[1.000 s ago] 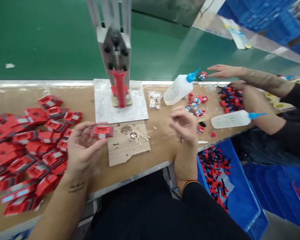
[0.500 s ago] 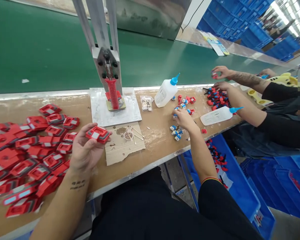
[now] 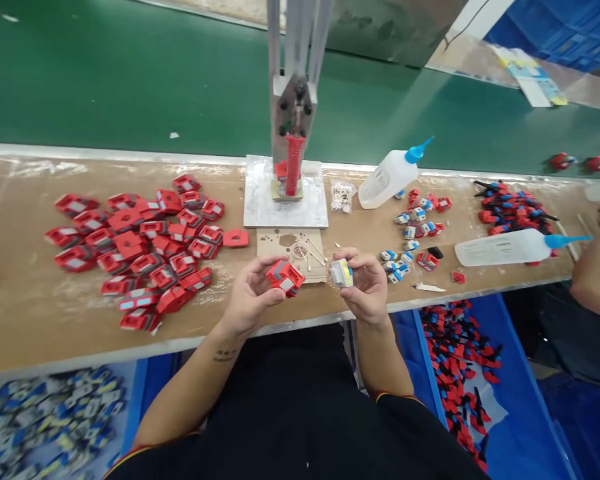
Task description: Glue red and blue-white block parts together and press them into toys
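My left hand (image 3: 254,297) is closed round a red plastic toy part (image 3: 285,278) with a grey band and a pale sticker. Facing it, my right hand (image 3: 366,287) pinches a small white, blue and yellow plastic part (image 3: 341,273) between thumb and fingers. The two parts are apart, held above the front of the table. Behind them lies torn cardboard (image 3: 276,241) with cotton swabs (image 3: 316,253) and a small round dish (image 3: 300,251). Left of my hands spreads a pile of similar red parts (image 3: 155,243).
A press with a red handle (image 3: 293,167) stands on a white plate (image 3: 257,210). One glue bottle (image 3: 387,179) stands upright; another bottle (image 3: 503,248) lies flat. Small white-blue pieces (image 3: 395,269) sit at right. Blue bins (image 3: 510,400) are below. A co-worker's arm (image 3: 597,273) enters at far right.
My right hand has left the small pieces at right and come back to the middle, now holding a white-blue-yellow part. My left hand still grips the red part. The view has turned left.
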A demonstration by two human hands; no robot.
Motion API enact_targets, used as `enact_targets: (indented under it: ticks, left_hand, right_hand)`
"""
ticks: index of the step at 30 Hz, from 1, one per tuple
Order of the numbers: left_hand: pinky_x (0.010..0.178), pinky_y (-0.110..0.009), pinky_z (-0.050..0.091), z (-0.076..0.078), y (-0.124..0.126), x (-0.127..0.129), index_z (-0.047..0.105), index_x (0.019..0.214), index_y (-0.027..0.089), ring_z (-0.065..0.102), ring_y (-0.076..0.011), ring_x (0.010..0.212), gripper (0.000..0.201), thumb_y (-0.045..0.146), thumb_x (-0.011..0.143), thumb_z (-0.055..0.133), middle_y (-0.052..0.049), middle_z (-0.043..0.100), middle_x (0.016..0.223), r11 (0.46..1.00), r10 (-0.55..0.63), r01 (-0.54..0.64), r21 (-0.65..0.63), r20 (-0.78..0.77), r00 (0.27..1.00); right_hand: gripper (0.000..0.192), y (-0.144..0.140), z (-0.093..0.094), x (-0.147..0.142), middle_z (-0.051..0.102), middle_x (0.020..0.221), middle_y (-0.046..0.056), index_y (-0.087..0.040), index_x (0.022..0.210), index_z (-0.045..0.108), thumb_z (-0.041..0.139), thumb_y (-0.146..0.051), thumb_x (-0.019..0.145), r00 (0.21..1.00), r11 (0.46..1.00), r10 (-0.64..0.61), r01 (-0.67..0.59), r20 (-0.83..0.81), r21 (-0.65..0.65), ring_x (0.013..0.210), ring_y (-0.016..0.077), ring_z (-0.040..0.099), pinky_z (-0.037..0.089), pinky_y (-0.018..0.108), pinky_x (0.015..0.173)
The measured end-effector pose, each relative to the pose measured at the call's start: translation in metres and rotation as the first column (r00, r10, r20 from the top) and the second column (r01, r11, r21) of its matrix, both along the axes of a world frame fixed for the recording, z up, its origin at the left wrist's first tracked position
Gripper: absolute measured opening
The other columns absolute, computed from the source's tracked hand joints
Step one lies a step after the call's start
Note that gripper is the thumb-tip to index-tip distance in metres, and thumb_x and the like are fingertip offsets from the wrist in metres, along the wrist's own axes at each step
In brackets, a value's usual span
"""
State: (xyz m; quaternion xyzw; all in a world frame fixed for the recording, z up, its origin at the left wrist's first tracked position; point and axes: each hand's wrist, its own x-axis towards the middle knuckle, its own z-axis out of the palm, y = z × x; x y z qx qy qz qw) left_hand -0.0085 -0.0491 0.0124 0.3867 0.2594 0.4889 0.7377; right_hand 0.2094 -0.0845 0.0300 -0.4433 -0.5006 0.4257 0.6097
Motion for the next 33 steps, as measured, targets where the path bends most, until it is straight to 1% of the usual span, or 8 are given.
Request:
enact_targets:
  ticks: [5,9,12,14,17,19,27,33]
  left_hand:
    - [0.082,-0.032,0.068,-0.007,-0.010,-0.003,0.076,0.121,0.020,0.083,-0.0237,0.090,0.064,0.043,0.067,0.102,-0.011,0.083,0.106,0.997,0.000,0.000,-0.078,0.001,1.000]
    - [0.078,-0.033,0.069,-0.007,-0.012,-0.002,0.074,0.127,0.021,0.083,-0.0244,0.090,0.061,0.049,0.077,0.095,-0.012,0.084,0.106,0.995,-0.073,0.075,-0.061,0.033,0.997]
    - [0.080,-0.033,0.070,-0.009,-0.012,0.001,0.073,0.124,0.023,0.083,-0.0245,0.093,0.054,0.044,0.079,0.094,-0.011,0.083,0.111,0.998,-0.035,0.034,0.061,0.013,0.999]
    - [0.086,-0.034,0.070,-0.011,-0.013,0.003,0.071,0.120,0.025,0.083,-0.0252,0.102,0.049,0.033,0.078,0.096,-0.009,0.082,0.116,0.974,0.084,-0.078,0.214,-0.018,0.996]
    - [0.097,-0.039,0.068,-0.013,-0.013,0.006,0.069,0.114,0.025,0.080,-0.0264,0.115,0.045,0.019,0.078,0.095,-0.007,0.081,0.117,0.850,0.311,-0.258,0.459,-0.041,0.950]
    - [0.103,-0.043,0.067,-0.014,-0.013,0.007,0.068,0.113,0.025,0.079,-0.0267,0.119,0.043,0.018,0.079,0.094,-0.006,0.081,0.115,0.763,0.400,-0.304,0.570,-0.047,0.915]
    - [0.102,-0.043,0.067,-0.012,-0.011,0.010,0.069,0.119,0.025,0.079,-0.0261,0.118,0.040,0.016,0.085,0.088,-0.008,0.082,0.116,0.617,0.487,-0.297,0.729,-0.058,0.871]
    - [0.094,-0.043,0.071,-0.004,-0.008,0.001,0.070,0.118,0.027,0.082,-0.0266,0.112,0.042,0.010,0.084,0.087,-0.005,0.084,0.114,0.395,0.621,-0.160,0.904,-0.135,0.772]
  right_hand:
    - [0.033,-0.003,0.014,-0.009,0.078,0.114,0.010,-0.030,0.105,0.067,0.087,-0.046,0.084,0.981,0.988,0.061,-0.086,0.185,0.126,0.106,0.0250,0.076,0.065,0.038,0.080]
    - [0.034,-0.007,0.022,-0.013,0.081,0.114,0.007,-0.033,0.116,0.070,0.087,-0.032,0.086,0.956,0.966,0.058,-0.127,0.288,0.227,0.106,0.0240,0.078,0.066,0.038,0.084]
    - [0.038,-0.010,0.027,-0.015,0.082,0.110,0.008,-0.031,0.113,0.073,0.093,-0.034,0.080,0.938,0.979,0.041,-0.107,0.344,0.174,0.104,0.0267,0.078,0.067,0.041,0.084]
    - [0.038,-0.012,0.029,-0.017,0.081,0.107,0.008,-0.030,0.111,0.074,0.094,-0.035,0.078,0.942,0.987,0.007,-0.061,0.336,0.149,0.099,0.0265,0.078,0.067,0.040,0.079]
    - [0.032,-0.016,0.028,-0.024,0.080,0.102,0.007,-0.029,0.110,0.075,0.091,-0.034,0.082,0.952,0.989,-0.058,0.013,0.299,0.150,0.086,0.0216,0.075,0.064,0.035,0.070]
    - [0.030,-0.017,0.026,-0.030,0.080,0.099,0.006,-0.029,0.108,0.075,0.090,-0.035,0.084,0.953,0.990,-0.073,0.033,0.295,0.137,0.082,0.0199,0.073,0.062,0.034,0.069]
    - [0.031,-0.011,0.030,-0.037,0.077,0.086,0.002,-0.026,0.098,0.074,0.092,-0.043,0.080,0.933,1.000,-0.019,0.023,0.359,-0.005,0.074,0.0181,0.070,0.060,0.034,0.070]
    - [0.034,-0.007,0.036,-0.032,0.077,0.083,0.002,-0.025,0.094,0.075,0.095,-0.045,0.076,0.950,0.996,0.057,-0.033,0.306,-0.082,0.072,0.0171,0.072,0.063,0.031,0.068]
